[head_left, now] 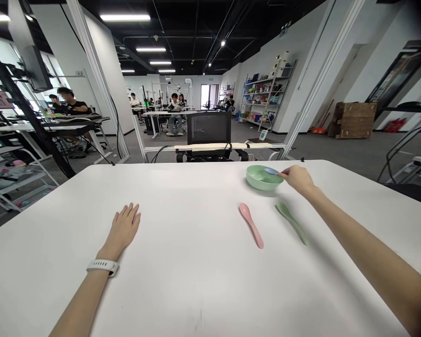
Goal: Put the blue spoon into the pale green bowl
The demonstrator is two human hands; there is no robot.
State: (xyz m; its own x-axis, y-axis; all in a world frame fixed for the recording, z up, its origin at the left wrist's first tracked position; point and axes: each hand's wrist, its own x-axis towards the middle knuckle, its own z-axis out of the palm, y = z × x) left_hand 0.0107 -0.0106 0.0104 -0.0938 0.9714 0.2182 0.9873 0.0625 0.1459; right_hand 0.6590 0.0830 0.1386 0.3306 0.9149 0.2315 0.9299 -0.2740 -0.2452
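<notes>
My right hand pinches the handle of a blue spoon, whose head is over the inside of a green bowl. The bowl stands upright near the far edge of the white table. Closer to me lie a pink spoon and a green spoon, side by side with their heads pointing away from me. Far to the left of them, my left hand rests flat on the tabletop, fingers stretched out and holding nothing. A pale watch band circles that wrist.
Beyond the table's far edge stands a black mesh office chair, with a metal frame rising at both sides. Several people sit at desks in the background. A loaded shelf and a wooden crate are at the back right.
</notes>
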